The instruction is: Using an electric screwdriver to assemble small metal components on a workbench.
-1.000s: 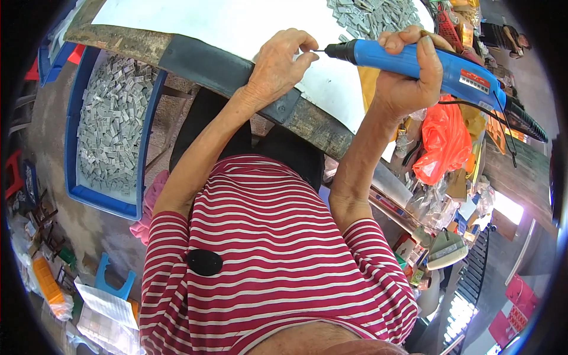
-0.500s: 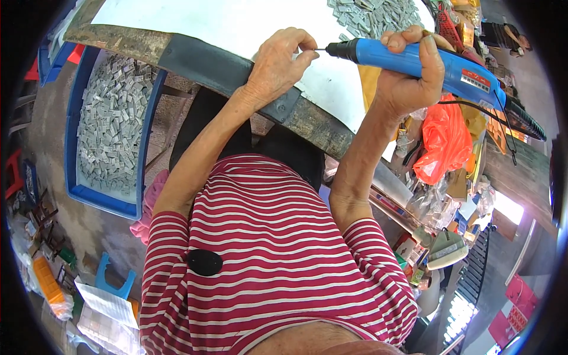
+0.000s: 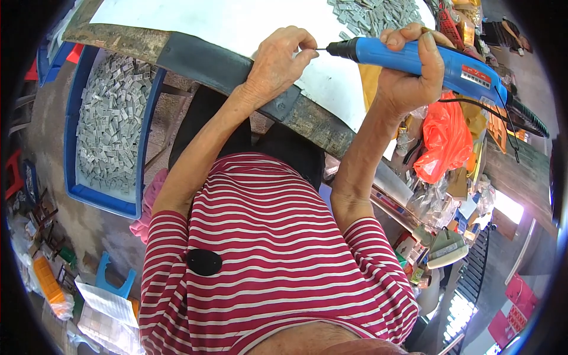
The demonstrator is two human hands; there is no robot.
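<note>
My right hand (image 3: 414, 71) is wrapped round the body of a blue electric screwdriver (image 3: 458, 72), held level with its black nose to the left. A thin bit sticks out of that nose and reaches the fingertips of my left hand (image 3: 281, 62). There my left thumb and forefinger pinch something small, mostly hidden by the fingers. Both hands are above the white sheet (image 3: 195, 18) on the worktable. Beyond the screwdriver lies a heap of small grey metal parts (image 3: 378, 16).
A blue tray (image 3: 103, 204) full of similar grey parts stands left of the table. The table's front edge (image 3: 322, 127) is worn, with a dark padded strip (image 3: 204, 64). A red plastic bag (image 3: 444, 142) and clutter lie at the right. A person (image 3: 510, 36) is far right.
Hardly anything differs. The screwdriver and its cord have shifted very slightly, while both hands keep their places and grips.
</note>
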